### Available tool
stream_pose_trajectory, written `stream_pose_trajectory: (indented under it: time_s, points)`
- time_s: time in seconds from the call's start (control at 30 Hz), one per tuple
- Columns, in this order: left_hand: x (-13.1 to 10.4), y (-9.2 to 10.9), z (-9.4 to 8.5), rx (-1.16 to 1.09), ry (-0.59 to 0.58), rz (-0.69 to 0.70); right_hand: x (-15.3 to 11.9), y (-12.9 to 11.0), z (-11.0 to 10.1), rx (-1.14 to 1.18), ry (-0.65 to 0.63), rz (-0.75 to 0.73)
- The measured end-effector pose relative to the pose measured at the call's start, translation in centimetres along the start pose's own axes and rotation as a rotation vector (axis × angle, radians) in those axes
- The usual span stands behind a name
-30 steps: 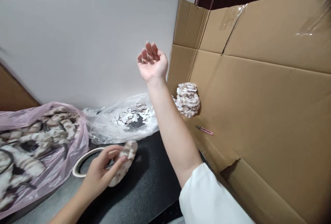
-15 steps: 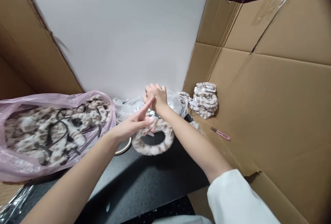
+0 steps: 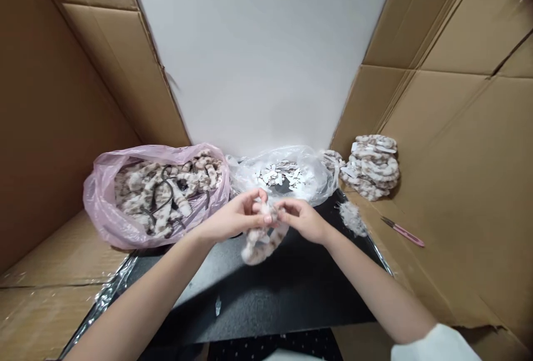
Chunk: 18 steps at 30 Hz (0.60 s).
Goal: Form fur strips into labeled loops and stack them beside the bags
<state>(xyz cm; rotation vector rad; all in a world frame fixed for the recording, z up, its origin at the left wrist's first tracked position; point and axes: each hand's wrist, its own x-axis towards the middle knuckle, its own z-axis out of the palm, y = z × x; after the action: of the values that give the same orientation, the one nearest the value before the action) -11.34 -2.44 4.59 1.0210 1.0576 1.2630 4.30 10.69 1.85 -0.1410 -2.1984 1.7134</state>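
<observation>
A fluffy white-and-brown band [image 3: 255, 254], shaped like a ring, hangs in the air above the dark table, its lower loop in view. My left hand [image 3: 235, 217] pinches its upper part from the left. From the right, the closed fingers of my right hand [image 3: 306, 220] grip the same part. A small white tag is on the band, partly covered by my fingers. Just behind my hands lies an open clear plastic bag [image 3: 320, 175] with many small white tags [image 3: 275, 175] inside.
At left, a pink plastic bag [image 3: 97, 200] holds fluffy pieces [image 3: 137, 183] and dark cord. Tagged fluffy bands are stacked [image 3: 372, 166] at right, near a fluff clump [image 3: 352, 218] and pink-handled thread snips [image 3: 403, 231]. Cardboard walls [image 3: 466, 144] flank the dark table [image 3: 266, 305].
My right hand has come back from the bag of tags to the band, and its fingers now grip it beside my left hand. The view has swung left.
</observation>
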Motion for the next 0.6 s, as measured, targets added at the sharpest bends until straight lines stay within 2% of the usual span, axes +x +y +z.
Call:
stream_pose_trajectory:
  time_s: [0.1, 0.2, 0.3, 0.4, 0.6]
  points:
    - [-0.2, -2.7, -0.3, -0.048, -0.103, -0.132, -2.8, 1.2, 1.2, -0.108, 0.069, -0.016]
    - [0.1, -5.2, -0.6, -0.06, -0.118, -0.209, -3.7, 1.7, 1.6, -0.232, 0.155, -0.129]
    - [0.7, -6.9, -0.9, -0.065, -0.101, -0.217, -3.5, 1.8, 1.6, -0.258, 0.081, -0.206]
    - [1.1, -8.0, -1.1, -0.102, -0.093, -0.202, -2.9, 1.9, 1.6, -0.252, -0.019, -0.216]
    - [0.7, -8.8, -1.4, -0.151, -0.164, -0.197, -2.3, 2.1, 1.8, -0.219, 0.031, -0.218]
